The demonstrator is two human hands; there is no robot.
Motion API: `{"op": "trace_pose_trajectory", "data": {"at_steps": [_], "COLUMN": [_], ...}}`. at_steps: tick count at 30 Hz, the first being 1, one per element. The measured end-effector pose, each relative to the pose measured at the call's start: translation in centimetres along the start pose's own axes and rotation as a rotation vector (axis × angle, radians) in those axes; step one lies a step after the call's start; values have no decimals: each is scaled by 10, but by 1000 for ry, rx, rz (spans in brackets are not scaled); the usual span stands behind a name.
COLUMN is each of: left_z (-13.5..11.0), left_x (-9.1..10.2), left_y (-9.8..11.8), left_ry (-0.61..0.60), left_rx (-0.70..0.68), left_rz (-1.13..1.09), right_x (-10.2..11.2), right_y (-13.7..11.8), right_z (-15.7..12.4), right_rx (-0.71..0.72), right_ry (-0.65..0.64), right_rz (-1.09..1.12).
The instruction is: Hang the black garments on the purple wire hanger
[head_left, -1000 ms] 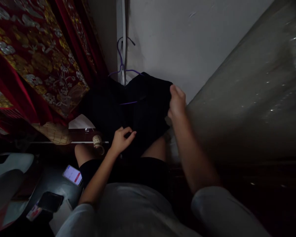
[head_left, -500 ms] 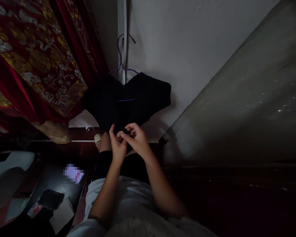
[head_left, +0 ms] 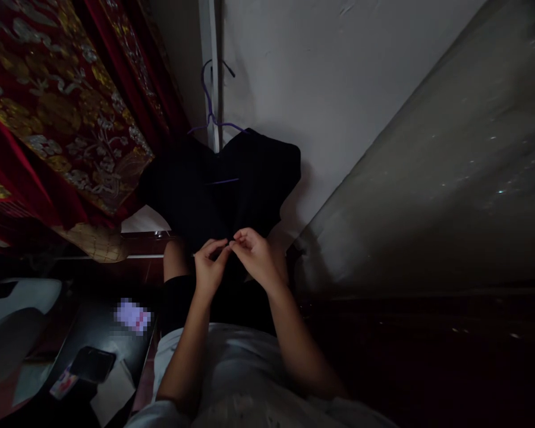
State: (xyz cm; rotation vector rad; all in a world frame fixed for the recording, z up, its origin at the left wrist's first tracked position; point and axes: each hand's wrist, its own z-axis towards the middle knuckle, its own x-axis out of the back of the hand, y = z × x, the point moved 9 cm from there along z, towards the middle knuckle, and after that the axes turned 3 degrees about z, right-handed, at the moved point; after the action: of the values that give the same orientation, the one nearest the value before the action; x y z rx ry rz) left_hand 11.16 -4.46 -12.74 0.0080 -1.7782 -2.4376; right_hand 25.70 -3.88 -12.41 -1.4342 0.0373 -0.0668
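Observation:
A black short-sleeved garment (head_left: 258, 172), with a V-shaped neck opening, hangs on a purple wire hanger (head_left: 211, 113) in front of me. At the lower tip of that V, my left hand (head_left: 210, 264) pinches the dark cloth with thumb and forefinger. Close beside it, almost fingertip to fingertip, my right hand (head_left: 255, 255) is closed in a pinch on the garment's front edge. Whatever small part lies between the fingertips is too dark to make out. Below the hands the cloth blends into my black shorts.
Red cloth with gold and silver embroidery (head_left: 71, 113) hangs at left above a woven tan object (head_left: 100, 242). On a dark bench (head_left: 84, 324) lie a blurred-out lit phone (head_left: 134, 315), a black phone-like object (head_left: 93, 364) and white paper (head_left: 113, 392). A grey sheet (head_left: 410, 196) slopes at right.
My left fingers, raised and spread before, have come together in a pinch on the cloth. The right hand has closed beside them. The view has shifted slightly to the right.

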Motion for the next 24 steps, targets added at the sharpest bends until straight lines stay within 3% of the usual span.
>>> {"op": "trace_pose_trajectory", "data": {"at_steps": [5, 10, 15, 20, 24], "left_z": [0, -2, -1, 8, 28], "left_x": [1, 0, -8, -28, -32], "left_y": [2, -3, -1, -29, -35], "left_ry": [-9, -12, -45, -123, -158], "left_rx": [0, 62, 25, 32, -39], "left_rz": [22, 6, 1, 51, 159], "right_x": [-6, -13, -14, -4, -4], "right_y": [8, 10, 7, -56, -108], "right_z": [-1, -7, 4, 81, 135], "right_rx": [-5, -92, -226, -88, -18], "right_ry": [-83, -157, -62, 55, 20], "right_rz": [-23, 151, 324, 423, 429]}}
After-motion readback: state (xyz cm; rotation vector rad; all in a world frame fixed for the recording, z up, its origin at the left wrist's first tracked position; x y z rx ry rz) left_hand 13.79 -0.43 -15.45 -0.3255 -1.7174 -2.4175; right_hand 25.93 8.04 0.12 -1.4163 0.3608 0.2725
